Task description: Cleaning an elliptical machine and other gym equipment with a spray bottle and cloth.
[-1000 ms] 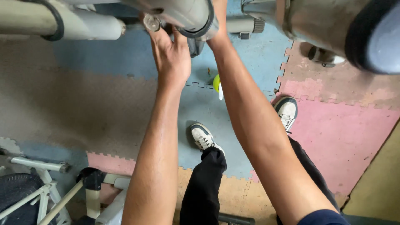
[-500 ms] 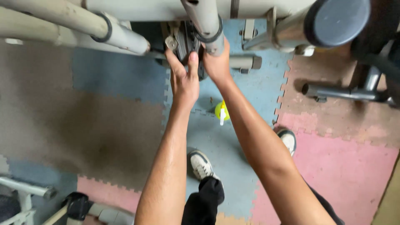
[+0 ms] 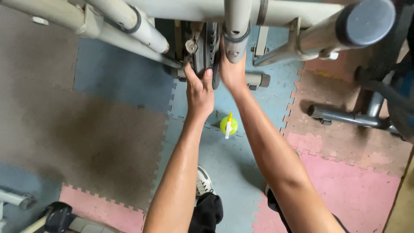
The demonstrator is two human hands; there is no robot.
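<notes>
Since half a second ago your head has tipped so that the machine sits higher in view and more of the floor shows below your arms; both hands have stayed on the same dark part.

Your left hand (image 3: 199, 89) lies against the near face of the dark weight stack (image 3: 206, 43), fingers stretched upward and pressed flat on it, thumb nail showing on the inner side; it is not clenched. Your right hand (image 3: 232, 71) is on the stack's right side, just under the grey upright tube (image 3: 238, 26). Its fingers run up behind that tube, so you cannot tell whether they curl round anything or only press. The two hands nearly touch at the thumbs.

The stack sits between the pale frame tubes (image 3: 129, 21) at the top edge of the floor mats (image 3: 120, 77), with a capped tube end (image 3: 366, 21) toward the top right corner.

Below your hands, between your forearms, a yellow-green bottle (image 3: 228, 125) with a white spout lies on the blue mat, well clear of both hands. Your white shoe (image 3: 202, 183) stands on the blue mat lower down, beside the left forearm. A grey foot bar (image 3: 340, 115) rests on the pink mat at the right edge.
</notes>
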